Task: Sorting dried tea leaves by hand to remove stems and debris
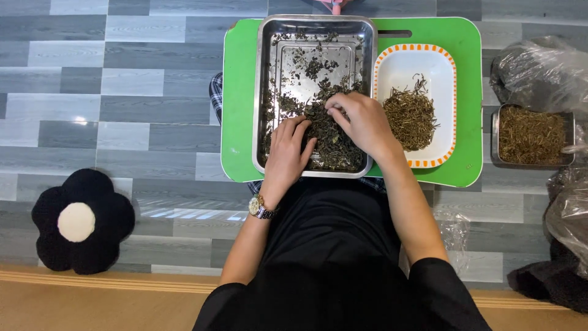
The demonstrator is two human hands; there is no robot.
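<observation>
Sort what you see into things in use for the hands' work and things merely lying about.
In use: left hand, right hand, dark dried leaves, steel tray, white dish of stems, green board.
Lying about: flower cushion, plastic bags.

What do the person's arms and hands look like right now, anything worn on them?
Both arms are bare from the short black sleeves down. The left hand has a wristwatch with a gold-coloured case, pale dial and metal band at its wrist. The right hand shows no watch, glove or band. No rings can be made out on either hand.
</observation>
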